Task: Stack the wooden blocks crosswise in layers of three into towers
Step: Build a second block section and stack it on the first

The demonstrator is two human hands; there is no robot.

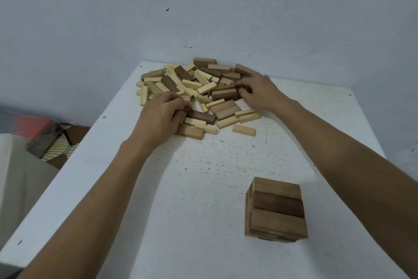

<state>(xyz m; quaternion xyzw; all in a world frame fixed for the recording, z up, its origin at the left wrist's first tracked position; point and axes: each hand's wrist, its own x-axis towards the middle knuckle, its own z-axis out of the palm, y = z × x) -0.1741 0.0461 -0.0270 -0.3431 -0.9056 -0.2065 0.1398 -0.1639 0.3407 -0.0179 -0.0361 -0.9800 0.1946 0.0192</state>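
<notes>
left grip [162, 118] on dark block [203, 117], right grip [260, 93] on brown block [224, 95]

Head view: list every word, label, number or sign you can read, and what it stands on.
None can be read.
The loose blocks, the stacked tower, the white table and the wall show no text.
The patterned thing at left is blurred: lines only, no letters.
</notes>
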